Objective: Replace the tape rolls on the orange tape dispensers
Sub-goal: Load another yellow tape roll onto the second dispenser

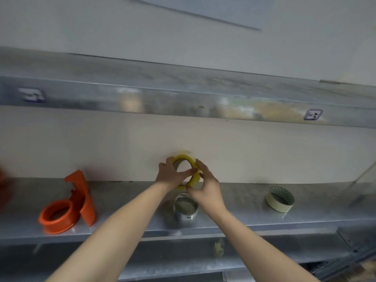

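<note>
Yellow tape roll (pixel 186 172): I hold it up in front of the pale wall, above the metal shelf (pixel 234 212), its open core facing me.
Left hand (pixel 170 174): my fingers (pixel 186 172) curl around the roll's left rim, one fingertip reaching across the hole.
Right hand (pixel 205 187): my fingers are spread along the right rim, thumb under the lower edge; both hands are clamped on the same roll.
Orange tape dispenser (pixel 68 204): lies on the shelf well to my left, its round hub without a roll, blade arm pointing up toward the wall.
Silver roll (pixel 186 208): sits on the shelf just below my hands, partly hidden by my right wrist.
Cream tape roll (pixel 280 199): rests tilted on the shelf, well to the right.
Orange blur (pixel 5 190): at the left edge, too smeared to tell.
</note>
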A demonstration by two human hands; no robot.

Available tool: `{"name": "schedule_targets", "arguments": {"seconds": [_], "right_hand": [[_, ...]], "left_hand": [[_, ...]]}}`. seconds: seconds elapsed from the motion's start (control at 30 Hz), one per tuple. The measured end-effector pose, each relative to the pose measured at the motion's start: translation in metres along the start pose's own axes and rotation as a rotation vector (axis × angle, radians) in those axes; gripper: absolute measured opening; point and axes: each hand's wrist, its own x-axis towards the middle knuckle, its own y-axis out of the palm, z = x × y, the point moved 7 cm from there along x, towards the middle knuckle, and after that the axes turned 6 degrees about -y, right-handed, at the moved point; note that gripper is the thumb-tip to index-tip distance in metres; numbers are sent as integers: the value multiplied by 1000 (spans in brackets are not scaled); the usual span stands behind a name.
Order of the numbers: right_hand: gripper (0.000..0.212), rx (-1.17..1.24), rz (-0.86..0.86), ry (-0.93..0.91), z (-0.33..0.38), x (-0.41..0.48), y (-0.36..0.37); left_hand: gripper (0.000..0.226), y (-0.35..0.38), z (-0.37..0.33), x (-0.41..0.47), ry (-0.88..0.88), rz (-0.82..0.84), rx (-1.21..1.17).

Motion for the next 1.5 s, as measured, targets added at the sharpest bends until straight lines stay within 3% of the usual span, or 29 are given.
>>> {"name": "schedule_targets", "arguments": {"seconds": [0.27, 0.37, 0.6, 0.73, 0.97, 1.23, 1.5], "right_hand": [[39, 195, -8, -30, 90, -8, 90], [26, 308, -55, 34, 115, -1, 113], [16, 453, 51, 117, 159, -2, 172], [17, 509, 71, 186, 167, -2, 186], [22, 564, 123, 316, 174, 2, 197], [33, 528, 164, 242, 173, 10, 203], [28, 560, 104, 244, 170, 22, 206]], "left_hand": [[99, -137, 64, -14, -5, -7, -94], [98, -180, 87, -26, 15, 55, -113], [79, -223, 115, -54, 162, 240, -90], [92, -236, 123, -57, 186, 278, -66], [82, -253, 121, -65, 242, 290, -103], [84, -261, 129, -64, 268, 239, -117], [84, -261, 124, -64, 299, 227, -111]]}}
